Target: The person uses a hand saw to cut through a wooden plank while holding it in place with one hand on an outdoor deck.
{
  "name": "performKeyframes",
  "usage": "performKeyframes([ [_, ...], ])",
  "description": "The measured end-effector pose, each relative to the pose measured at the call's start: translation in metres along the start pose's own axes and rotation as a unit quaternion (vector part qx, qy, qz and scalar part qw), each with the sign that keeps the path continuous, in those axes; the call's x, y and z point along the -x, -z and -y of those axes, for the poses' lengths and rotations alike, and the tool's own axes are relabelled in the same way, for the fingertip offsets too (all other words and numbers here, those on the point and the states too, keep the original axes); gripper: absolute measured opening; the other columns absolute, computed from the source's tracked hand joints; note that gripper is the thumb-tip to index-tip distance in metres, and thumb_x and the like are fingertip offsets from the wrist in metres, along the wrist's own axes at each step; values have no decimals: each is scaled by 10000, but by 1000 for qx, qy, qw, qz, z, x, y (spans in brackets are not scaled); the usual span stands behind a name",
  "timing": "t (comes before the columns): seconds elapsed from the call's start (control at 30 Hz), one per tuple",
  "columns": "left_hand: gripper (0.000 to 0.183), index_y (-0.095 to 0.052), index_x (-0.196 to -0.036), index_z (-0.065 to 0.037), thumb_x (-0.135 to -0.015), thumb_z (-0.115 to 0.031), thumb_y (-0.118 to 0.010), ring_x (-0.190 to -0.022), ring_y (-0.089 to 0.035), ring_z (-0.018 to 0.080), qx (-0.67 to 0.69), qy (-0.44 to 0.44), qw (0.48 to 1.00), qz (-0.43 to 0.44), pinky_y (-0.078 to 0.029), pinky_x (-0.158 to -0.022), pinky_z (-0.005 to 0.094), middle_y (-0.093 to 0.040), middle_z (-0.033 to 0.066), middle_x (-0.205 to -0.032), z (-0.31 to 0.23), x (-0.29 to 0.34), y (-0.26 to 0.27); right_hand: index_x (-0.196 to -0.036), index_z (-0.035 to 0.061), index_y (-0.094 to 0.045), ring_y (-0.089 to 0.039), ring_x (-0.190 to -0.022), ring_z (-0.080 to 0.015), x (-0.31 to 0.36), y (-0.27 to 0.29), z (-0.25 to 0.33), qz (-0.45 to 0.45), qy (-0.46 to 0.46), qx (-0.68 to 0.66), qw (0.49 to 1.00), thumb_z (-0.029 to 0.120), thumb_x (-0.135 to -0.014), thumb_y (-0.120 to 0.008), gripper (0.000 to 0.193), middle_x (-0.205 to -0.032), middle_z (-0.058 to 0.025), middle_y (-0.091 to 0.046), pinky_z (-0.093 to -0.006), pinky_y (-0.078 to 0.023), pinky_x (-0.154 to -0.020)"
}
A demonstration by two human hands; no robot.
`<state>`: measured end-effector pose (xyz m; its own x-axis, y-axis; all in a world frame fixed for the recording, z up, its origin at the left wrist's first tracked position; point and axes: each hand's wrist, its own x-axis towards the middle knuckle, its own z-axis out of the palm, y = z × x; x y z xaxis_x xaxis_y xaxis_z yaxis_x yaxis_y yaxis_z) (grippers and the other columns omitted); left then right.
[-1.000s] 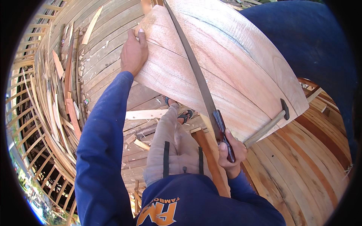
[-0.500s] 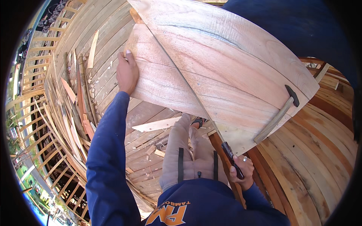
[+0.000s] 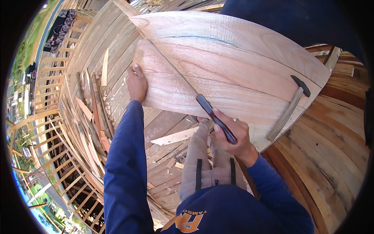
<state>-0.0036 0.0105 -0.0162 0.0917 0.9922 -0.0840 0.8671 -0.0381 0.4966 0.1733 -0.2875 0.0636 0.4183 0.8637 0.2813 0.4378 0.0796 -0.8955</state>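
A broad, pale pinkish wooden panel (image 3: 237,74) of joined planks with curved edges lies in front of me. My left hand (image 3: 137,84) grips its left edge, with some fingers hidden. My right hand (image 3: 238,134), with a ring on one finger, is closed around the dark handle of a handsaw (image 3: 183,77). Its long narrow blade shows nearly edge-on and runs up and left along a line across the panel; its teeth cannot be made out. A hammer (image 3: 300,86) with a wooden handle lies on the panel's right end.
Wood strips and poles (image 3: 95,113) lie piled at the left, beside a slatted wooden frame (image 3: 48,82). Offcuts and a pale board (image 3: 174,136) are on the plank floor (image 3: 156,121). Dark blue clothing (image 3: 288,23) of another person fills the upper right. Curved planking (image 3: 331,156) spreads at right.
My right hand has pushed the handsaw forward and left, so its handle is now over the panel. My left hand keeps its grip on the edge. The view has shifted slightly.
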Motion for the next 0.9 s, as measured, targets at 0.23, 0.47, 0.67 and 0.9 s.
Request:
performKeyframes([
  [0.23, 507, -476, -1230, 24, -1042, -429, -348, -1006, -611, 505, -16, 50, 998, 21, -446, -875, 542, -653, 340, -997, -3, 10, 1, -1153, -73, -663, -548, -443, -181, 50, 44, 10, 54, -16, 62, 997, 41, -808, -653, 363, -578, -110, -584, -317, -447, -450],
  [0.47, 508, -489, -1222, 18, -1040, -437, -355, -994, -618, 508, 3, 27, 1000, 14, -456, -863, 546, -652, 343, -990, -14, 5, -3, -1174, -37, -648, -613, -467, -276, -142, -77, 15, 6, -20, 11, 1000, 87, -842, -673, 355, -608, -191, -612, -350, -468, -456],
  [0.67, 505, -490, -1213, 21, -1040, -435, -356, -987, -619, 508, 5, 25, 1000, 2, -459, -861, 540, -652, 343, -990, 6, 3, 4, -1202, -57, -642, -657, -569, -205, 27, 26, 18, 60, -37, 56, 996, 29, -840, -631, 372, -786, -164, -712, -306, -514, -560],
  [0.9, 522, -467, -1232, 29, -1042, -442, -345, -982, -620, 509, -4, 35, 999, 16, -458, -862, 541, -652, 341, -993, 0, 1, -2, -1191, -90, -629, -629, -500, -220, 2, 0, 10, 28, 29, 29, 999, 7, -799, -649, 404, -663, -179, -660, -338, -490, -474],
])
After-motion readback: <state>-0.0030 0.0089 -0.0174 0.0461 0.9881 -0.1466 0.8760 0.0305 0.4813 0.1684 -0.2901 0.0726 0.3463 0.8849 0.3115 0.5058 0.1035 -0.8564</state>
